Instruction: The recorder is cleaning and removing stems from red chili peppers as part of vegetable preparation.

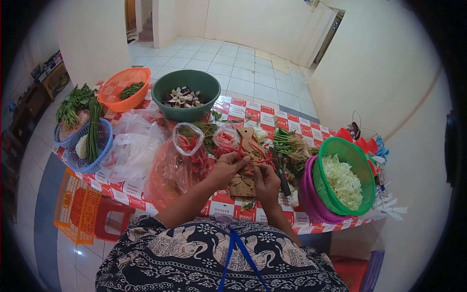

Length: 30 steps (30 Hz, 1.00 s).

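Observation:
Over a wooden cutting board [242, 186], my left hand [227, 168] grips a slender red chilli pepper [240, 148] that points up past the thumb. My right hand [266, 184] is close beside it, fingertips pinched at the chilli's lower end; a bit of red shows at its palm. More red chillies [261, 149] and green stem scraps lie on the board. Just right of my right hand rests a knife with a black handle [284, 182]. To the left, an open plastic bag of red chillies [189, 144] stands near a smaller bag of cut red pieces [226, 138].
Shredded cabbage fills a green colander [370, 182], stacked on a purple basin [310, 197] at right. Leafy greens with roots [292, 144] lie behind the knife. At the back are a green basin of cut eggplant [186, 115] and an orange colander [124, 106]. Blue baskets [89, 166] hold vegetables at left.

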### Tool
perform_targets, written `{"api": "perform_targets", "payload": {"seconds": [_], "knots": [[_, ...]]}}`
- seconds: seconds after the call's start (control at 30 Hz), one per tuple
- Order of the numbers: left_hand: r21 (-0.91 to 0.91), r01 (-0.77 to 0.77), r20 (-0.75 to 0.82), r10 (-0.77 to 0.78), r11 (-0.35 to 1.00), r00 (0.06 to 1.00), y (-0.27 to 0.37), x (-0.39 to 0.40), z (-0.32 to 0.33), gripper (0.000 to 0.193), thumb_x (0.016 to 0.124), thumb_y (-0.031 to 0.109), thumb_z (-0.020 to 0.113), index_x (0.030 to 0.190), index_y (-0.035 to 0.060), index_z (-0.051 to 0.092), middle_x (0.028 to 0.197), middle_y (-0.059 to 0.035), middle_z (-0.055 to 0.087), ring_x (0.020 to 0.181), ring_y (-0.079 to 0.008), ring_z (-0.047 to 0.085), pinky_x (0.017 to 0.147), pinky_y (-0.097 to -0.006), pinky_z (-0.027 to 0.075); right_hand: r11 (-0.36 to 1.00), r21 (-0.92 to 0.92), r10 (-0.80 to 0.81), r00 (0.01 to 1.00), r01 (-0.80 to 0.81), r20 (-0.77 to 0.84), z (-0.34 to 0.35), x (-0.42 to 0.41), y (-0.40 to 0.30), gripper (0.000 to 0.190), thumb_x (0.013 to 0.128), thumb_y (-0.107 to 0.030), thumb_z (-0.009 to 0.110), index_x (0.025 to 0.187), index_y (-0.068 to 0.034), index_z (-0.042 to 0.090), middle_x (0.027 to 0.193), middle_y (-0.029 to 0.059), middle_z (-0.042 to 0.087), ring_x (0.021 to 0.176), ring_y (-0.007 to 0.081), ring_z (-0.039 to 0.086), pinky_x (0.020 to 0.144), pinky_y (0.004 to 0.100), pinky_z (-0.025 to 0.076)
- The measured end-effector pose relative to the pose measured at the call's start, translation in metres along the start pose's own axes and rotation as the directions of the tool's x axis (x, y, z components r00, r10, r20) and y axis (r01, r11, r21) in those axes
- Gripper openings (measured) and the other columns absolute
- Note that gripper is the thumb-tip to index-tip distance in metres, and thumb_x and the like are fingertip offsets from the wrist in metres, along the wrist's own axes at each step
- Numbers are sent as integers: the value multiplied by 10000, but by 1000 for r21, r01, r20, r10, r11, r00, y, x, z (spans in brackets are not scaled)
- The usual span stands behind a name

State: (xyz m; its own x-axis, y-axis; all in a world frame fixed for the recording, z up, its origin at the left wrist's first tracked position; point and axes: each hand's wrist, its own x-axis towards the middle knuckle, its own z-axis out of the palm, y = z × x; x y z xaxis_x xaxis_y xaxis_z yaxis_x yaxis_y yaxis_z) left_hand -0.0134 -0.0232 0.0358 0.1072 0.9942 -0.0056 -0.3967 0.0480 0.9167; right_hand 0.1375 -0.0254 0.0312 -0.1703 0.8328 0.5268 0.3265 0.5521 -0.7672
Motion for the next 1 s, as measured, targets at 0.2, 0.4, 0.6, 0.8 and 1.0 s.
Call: {"api": "perform_targets", "payload": {"seconds": [0.2, 0.4, 0.6, 0.8, 1.0], "knots": [[60, -11, -14, 12, 998, 1000, -1, -6, 6, 206, 868, 204, 568, 971, 27, 588, 796, -4, 594, 680, -60, 513, 610, -208, 426, 821, 413, 390, 916, -393, 95, -4, -1, -11, 136, 857, -116, 575, 901, 13, 565, 757, 40, 592, 668, 82, 548, 617, 225, 456], [48, -62, -5, 62, 997, 998, -10, -7, 4, 218, 859, 202, 579, 968, 13, 582, 830, -35, 598, 738, -81, 547, 648, -222, 455, 801, 415, 447, 892, -431, 63, -3, -3, -12, 130, 852, -111, 581, 879, 15, 567, 743, 41, 593, 649, 83, 548, 590, 217, 451], [-132, 55, -64, -63, 990, 996, -8, -7, 6, 219, 863, 186, 568, 997, 13, 581, 863, -46, 600, 781, -114, 573, 689, -242, 478, 783, 450, 443, 893, -430, 83, -4, -2, -17, 115, 855, -104, 572, 869, 10, 569, 750, 49, 606, 644, 91, 560, 572, 214, 443], [-270, 91, -26, -102, 958, 994, -11, -6, 6, 224, 863, 190, 566, 1001, 14, 575, 881, -51, 600, 790, -132, 585, 698, -258, 498, 750, 508, 426, 897, -423, 117, -6, -3, -17, 111, 860, -96, 563, 874, 13, 567, 791, 63, 628, 659, 86, 554, 598, 213, 445], [-6, 22, 1, -22, 1000, 1000, -9, -7, 9, 230, 860, 205, 576, 1001, 23, 577, 865, -32, 594, 749, -89, 552, 647, -214, 453, 761, 475, 450, 887, -443, 105, -9, -5, -14, 116, 861, -97, 561, 889, 16, 556, 795, 73, 624, 686, 93, 570, 618, 219, 459]]}}
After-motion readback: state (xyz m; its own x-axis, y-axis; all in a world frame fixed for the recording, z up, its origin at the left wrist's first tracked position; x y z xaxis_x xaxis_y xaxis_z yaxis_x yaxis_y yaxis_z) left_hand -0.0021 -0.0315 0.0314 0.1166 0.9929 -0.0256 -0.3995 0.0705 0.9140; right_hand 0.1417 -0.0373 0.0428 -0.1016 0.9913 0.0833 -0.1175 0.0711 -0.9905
